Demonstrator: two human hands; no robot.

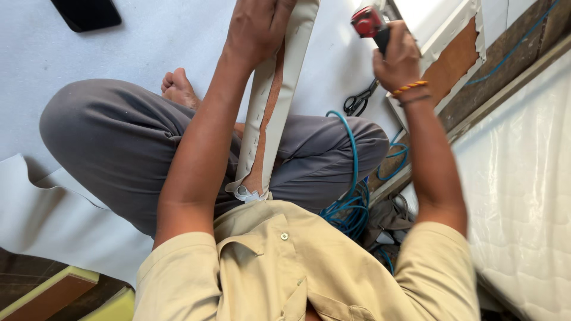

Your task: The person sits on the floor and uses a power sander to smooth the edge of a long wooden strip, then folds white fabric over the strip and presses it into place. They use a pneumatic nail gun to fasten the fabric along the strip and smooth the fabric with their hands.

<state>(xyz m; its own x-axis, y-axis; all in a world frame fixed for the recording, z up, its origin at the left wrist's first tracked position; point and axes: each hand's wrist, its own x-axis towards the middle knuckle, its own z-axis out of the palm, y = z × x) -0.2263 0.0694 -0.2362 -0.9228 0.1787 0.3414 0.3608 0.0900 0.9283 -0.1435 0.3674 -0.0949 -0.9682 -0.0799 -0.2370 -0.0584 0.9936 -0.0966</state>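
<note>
I sat cross-legged on the white sheet (178, 35) that covered the floor, and far off near its top left edge lay a dark phone (88, 13), well out of my way. By the sheet's lower left edge a loose flap of the same pale stuff (53, 208) curled up, and past that edge I could see a green and brown board (53, 291). My grey trouser knees (113, 137) spread wide, I think so my lap could prop up the work. My left hand (257, 27) was wrapped tight round the top of a long strip (273, 119), a thin wooden piece with cream covering folded over it. The strip leaned from my belly up and away, its low end resting against my shirt (285, 261), so it looked pinned at both ends. Little marks ran in a row along the cream edge; I could not tell what they were. My right hand (397, 59) was closed round the dark grip of a red tool (369, 22), held up just beside the strip. A blue hose (351, 202) looped by my right knee, and black scissors (360, 102) lay on the sheet between the knee and a cream-wrapped panel (452, 53) with bare brown board showing. A white quilted mattress (523, 196) filled the right side.
</note>
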